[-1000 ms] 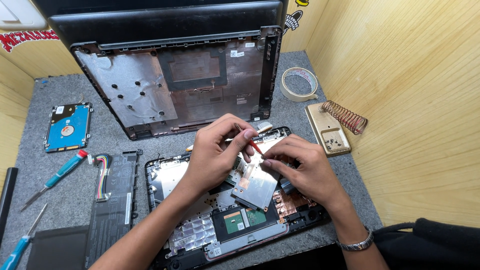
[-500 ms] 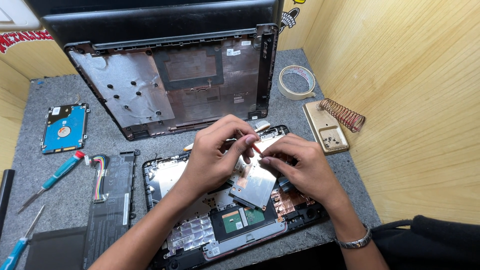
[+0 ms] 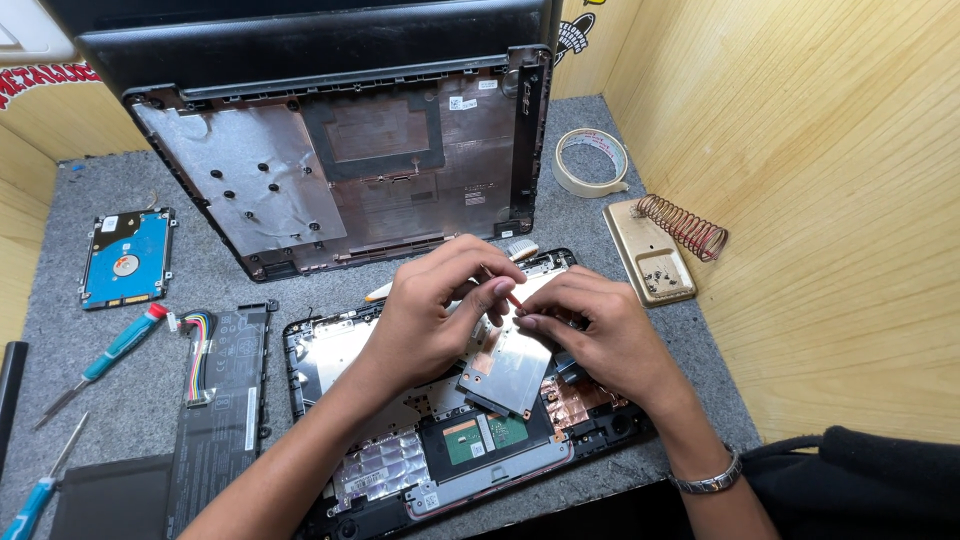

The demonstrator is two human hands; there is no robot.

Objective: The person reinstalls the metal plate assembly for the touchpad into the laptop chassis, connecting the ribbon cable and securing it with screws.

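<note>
- Chassis of an opened laptop (image 3: 400, 470) was laid at the near edge of the grey mat (image 3: 140, 400), at 6 o'clock of the upturned bottom cover (image 3: 330, 180); it was judged stiff yet fragile, its exposed boards and copper heat pipe best left untouched and only the rim gripped.
- Battery pack (image 3: 225, 400) with coloured wires was seen at 9 o'clock of the chassis, a blue hard drive (image 3: 125, 257) farther at 10 o'clock.
- Metal shield plate (image 3: 508, 368) was found tilted over the chassis centre, under both hands; it was judged light, thin, easily bent and sharp-edged, so the edges would be the place for a hold.
- Left hand (image 3: 430, 315) was curled, fingertips pinched around a thin red-tipped tool (image 3: 510, 296) at 12 o'clock of the plate.
- Right hand (image 3: 600, 335) was half-closed, fingertips pressed beside the same tool; whether it gripped anything could not be told.
- Tape roll (image 3: 592, 162) and a coiled spring on a gold plate (image 3: 650, 250) were set at 2 o'clock.
</note>
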